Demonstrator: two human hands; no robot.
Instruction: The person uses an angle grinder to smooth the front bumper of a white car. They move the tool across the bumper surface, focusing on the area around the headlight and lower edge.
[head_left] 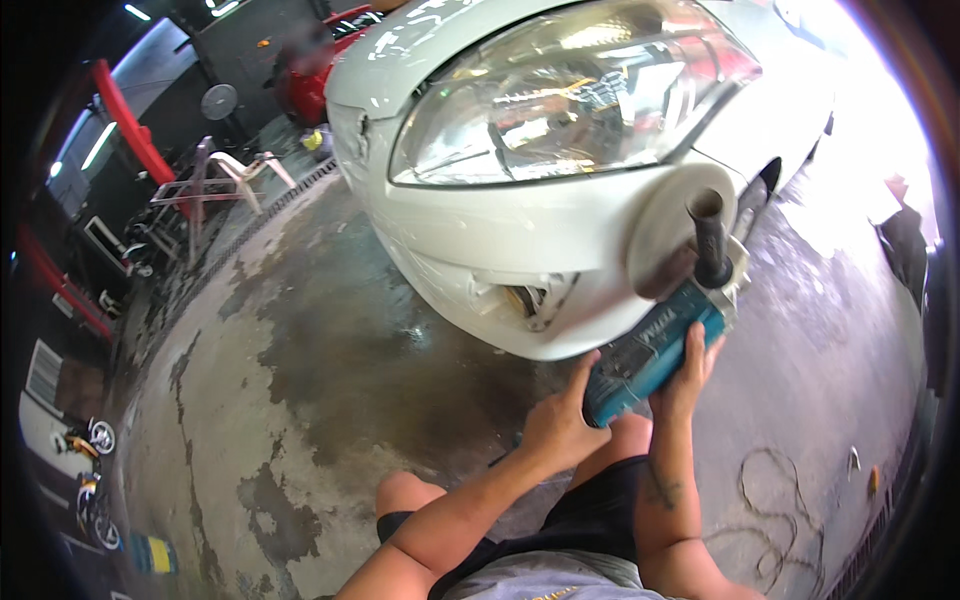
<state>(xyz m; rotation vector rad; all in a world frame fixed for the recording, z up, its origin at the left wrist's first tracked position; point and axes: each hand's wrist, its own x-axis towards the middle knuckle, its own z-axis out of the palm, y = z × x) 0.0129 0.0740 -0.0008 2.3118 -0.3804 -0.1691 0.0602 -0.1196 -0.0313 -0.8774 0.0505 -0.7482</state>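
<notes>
Both of my hands hold a teal electric polisher. My left hand is wrapped round its rear end. My right hand grips the body from the right side, nearer the head. A black side handle sticks up from the head, with neither hand on it. The round whitish pad is blurred and lies against the corner of a white car bumper, just below the headlight. Lower on the bumper is an open recess with its fog light fitting partly showing.
A cord lies in loops on the stained concrete floor at my right. A white plastic chair and a metal stand are at the far left, near a red post. A yellow-and-blue container is at the lower left.
</notes>
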